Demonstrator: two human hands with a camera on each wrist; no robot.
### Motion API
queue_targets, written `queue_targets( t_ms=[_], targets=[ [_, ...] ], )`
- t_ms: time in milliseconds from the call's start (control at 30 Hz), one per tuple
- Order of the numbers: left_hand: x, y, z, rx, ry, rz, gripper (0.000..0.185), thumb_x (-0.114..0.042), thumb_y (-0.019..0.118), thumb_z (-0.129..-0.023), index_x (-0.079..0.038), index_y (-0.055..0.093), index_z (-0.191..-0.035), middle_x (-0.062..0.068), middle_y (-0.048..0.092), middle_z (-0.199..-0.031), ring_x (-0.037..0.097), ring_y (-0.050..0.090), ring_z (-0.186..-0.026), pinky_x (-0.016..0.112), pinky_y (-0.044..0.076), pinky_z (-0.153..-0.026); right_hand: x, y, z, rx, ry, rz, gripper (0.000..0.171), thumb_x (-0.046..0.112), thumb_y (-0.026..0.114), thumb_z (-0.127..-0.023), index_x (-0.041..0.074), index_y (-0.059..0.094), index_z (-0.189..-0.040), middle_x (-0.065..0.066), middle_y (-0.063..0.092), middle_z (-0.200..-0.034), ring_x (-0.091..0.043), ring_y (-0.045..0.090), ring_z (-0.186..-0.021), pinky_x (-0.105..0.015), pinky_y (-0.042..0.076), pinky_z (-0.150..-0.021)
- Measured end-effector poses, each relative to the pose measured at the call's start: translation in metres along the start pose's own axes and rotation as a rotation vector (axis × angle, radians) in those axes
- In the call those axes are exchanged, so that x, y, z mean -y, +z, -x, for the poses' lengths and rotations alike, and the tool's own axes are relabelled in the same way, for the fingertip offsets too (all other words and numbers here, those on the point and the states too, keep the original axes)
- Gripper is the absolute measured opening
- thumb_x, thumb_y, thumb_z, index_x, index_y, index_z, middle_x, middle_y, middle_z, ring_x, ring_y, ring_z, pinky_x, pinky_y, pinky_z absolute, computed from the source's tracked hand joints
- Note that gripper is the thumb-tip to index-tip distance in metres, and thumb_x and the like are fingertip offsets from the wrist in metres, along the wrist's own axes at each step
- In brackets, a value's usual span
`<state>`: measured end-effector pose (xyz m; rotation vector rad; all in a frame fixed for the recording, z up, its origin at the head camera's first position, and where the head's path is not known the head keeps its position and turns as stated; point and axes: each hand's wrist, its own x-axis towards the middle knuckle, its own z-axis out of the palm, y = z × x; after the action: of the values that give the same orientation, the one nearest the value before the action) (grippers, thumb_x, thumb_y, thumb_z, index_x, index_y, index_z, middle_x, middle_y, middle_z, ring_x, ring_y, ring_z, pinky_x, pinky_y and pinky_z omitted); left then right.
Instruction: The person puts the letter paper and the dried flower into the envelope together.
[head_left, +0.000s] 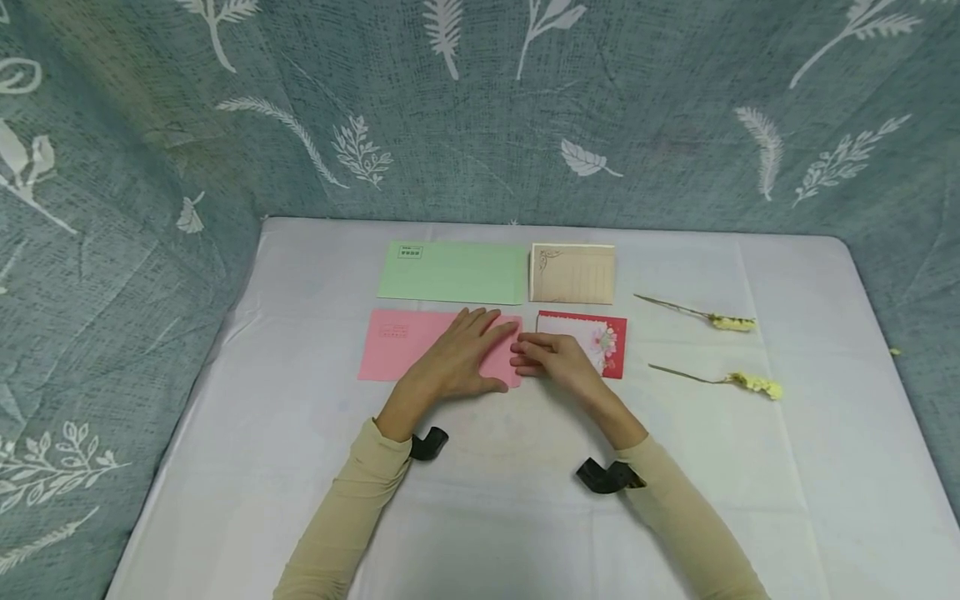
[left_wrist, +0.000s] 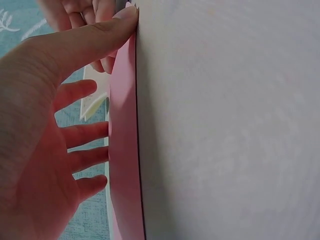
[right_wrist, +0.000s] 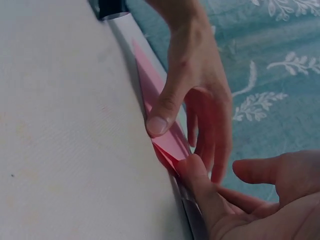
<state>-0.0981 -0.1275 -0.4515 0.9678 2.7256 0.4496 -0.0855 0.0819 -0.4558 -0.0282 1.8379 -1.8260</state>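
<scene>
A pink envelope (head_left: 390,343) lies on the white-covered table. My left hand (head_left: 463,354) rests over its right half, fingers spread, the thumb (left_wrist: 107,35) on its near edge. At the envelope's right end my right hand (head_left: 558,358) pinches the end flap, with the right thumb (right_wrist: 196,172) on it. Dark pink shows at the lifted flap (right_wrist: 166,156). Part of the right fingers' hold is hidden behind the thumb. Under and beside the right hand lies a red and white card with flowers (head_left: 615,342).
A green envelope (head_left: 453,275) lies behind the pink one, with a beige lined card (head_left: 573,275) to its right. Two yellow dried flower stems, one farther back (head_left: 731,322) and one nearer (head_left: 757,384), lie on the right. Patterned teal cloth (head_left: 480,108) hangs behind the table.
</scene>
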Motion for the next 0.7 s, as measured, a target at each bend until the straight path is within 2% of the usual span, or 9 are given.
queue_targets(
  t_ms=[200, 333, 533, 700],
  targets=[
    [-0.0012, -0.0015, 0.0004, 0.010, -0.009, 0.010, 0.092, -0.052, 0.077, -0.079, -0.015, 0.036, -0.152, 0.019, 0.033, -0.154, 0.038, 0.025, -0.144, 0.048, 0.010, -0.120, -0.0009, -0.0040, 0.0001, 0.022, 0.067, -0.127, 0.040, 0.010, 0.047, -0.103, -0.013, 0.048, -0.136, -0.028, 0.058, -0.130, -0.023, 0.069, -0.104, -0.033, 0.053, -0.091],
    [-0.0015, -0.0017, 0.0005, 0.008, -0.011, 0.017, 0.091, -0.051, 0.077, -0.079, -0.015, 0.037, -0.152, 0.018, 0.033, -0.154, 0.037, 0.025, -0.144, 0.047, 0.011, -0.120, -0.0006, -0.0057, 0.0001, 0.036, 0.085, -0.167, 0.041, 0.011, 0.046, -0.104, -0.012, 0.046, -0.137, -0.027, 0.056, -0.133, -0.019, 0.069, -0.103, -0.032, 0.052, -0.091],
    [-0.0017, -0.0016, 0.0001, 0.010, -0.011, 0.029, 0.092, -0.051, 0.076, -0.080, -0.014, 0.035, -0.153, 0.018, 0.033, -0.154, 0.037, 0.025, -0.145, 0.047, 0.012, -0.120, 0.0009, -0.0075, -0.0012, 0.057, 0.092, -0.171, 0.040, 0.014, 0.047, -0.104, -0.012, 0.049, -0.135, -0.027, 0.060, -0.128, -0.018, 0.070, -0.099, -0.030, 0.052, -0.091],
    [-0.0018, -0.0015, 0.0013, 0.009, -0.008, 0.034, 0.091, -0.050, 0.076, -0.080, -0.014, 0.035, -0.153, 0.018, 0.033, -0.154, 0.037, 0.025, -0.145, 0.047, 0.013, -0.120, 0.0007, -0.0060, -0.0056, 0.053, 0.077, -0.114, 0.038, 0.012, 0.048, -0.103, -0.013, 0.052, -0.131, -0.026, 0.063, -0.122, -0.014, 0.071, -0.092, -0.030, 0.055, -0.087]
  ],
)
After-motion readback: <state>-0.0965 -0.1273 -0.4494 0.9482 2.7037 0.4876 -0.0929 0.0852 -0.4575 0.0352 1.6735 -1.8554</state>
